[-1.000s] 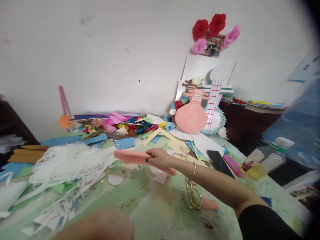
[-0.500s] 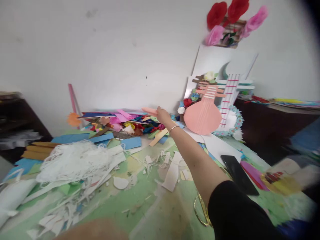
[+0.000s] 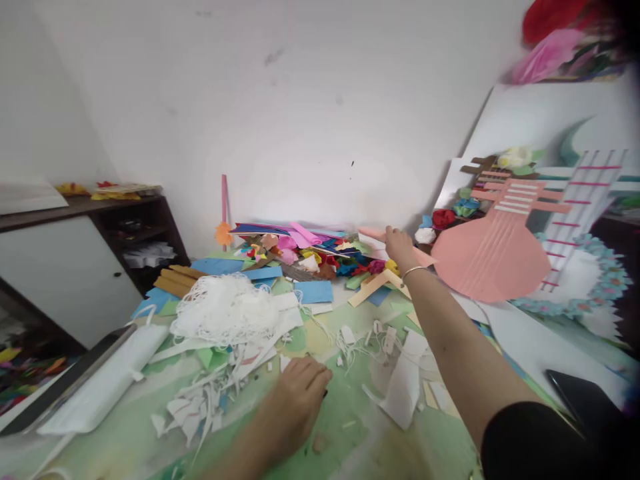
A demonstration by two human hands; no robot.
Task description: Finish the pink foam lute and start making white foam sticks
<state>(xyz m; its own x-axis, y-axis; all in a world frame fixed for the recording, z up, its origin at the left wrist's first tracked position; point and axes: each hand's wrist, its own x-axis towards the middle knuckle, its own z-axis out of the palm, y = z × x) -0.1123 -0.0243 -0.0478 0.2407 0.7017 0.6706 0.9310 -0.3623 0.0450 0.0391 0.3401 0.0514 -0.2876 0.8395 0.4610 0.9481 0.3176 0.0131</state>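
My right hand [image 3: 400, 245] reaches far across the table to the heap of coloured paper [image 3: 305, 250] by the wall. Its fingers are closed on a pink paper piece [image 3: 374, 235], which it holds over the heap's right end. A bangle sits on that wrist. My left hand [image 3: 300, 393] rests on the green table top [image 3: 350, 440] near me, fingers curled down among white paper scraps [image 3: 200, 410]; nothing shows in it.
A pink paper lute [image 3: 493, 253] and a white paper craft lean on the wall at right. A white tangle of shredded strips [image 3: 225, 310] lies left of centre. A black phone [image 3: 583, 400] lies at far right. A dark shelf unit [image 3: 140, 233] stands at left.
My right hand carried the pink paper from the near middle of the table out to the heap by the wall. My left hand came forward onto the table. The view swung left and nearer.
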